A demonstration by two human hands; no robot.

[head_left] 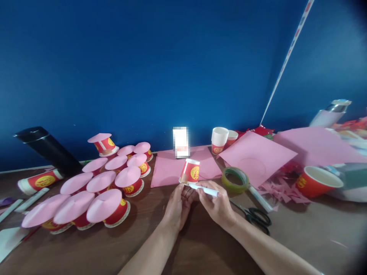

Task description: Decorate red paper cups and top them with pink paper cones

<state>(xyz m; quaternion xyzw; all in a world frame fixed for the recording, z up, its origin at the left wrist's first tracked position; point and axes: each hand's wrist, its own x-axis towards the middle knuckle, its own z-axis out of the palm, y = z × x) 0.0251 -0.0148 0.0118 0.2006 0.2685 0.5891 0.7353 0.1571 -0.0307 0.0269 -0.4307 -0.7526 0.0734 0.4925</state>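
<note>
A red paper cup (pixel 189 172) with a yellow emblem stands upside down in front of me, its pale bottom upward. My left hand (pixel 182 202) is at its near lower edge, with curled fingers touching the rim. In my right hand (pixel 215 202) is a white pen (pixel 208 191), pinched between thumb and fingers. The pen's left end points at the cup's lower rim; whether it touches cannot be made out. Behind the cup lie pink paper sheets (pixel 166 168).
Several upside-down cups with pink cone tops (pixel 104 205) stand at the left, near a black bottle (pixel 48 147). On the right are green tape (pixel 235 179), scissors (pixel 256 217), a marker (pixel 260 198), pink sheets (pixel 258 156) and a large red cup (pixel 318 181). Stacked cups (pixel 219 140) stand behind.
</note>
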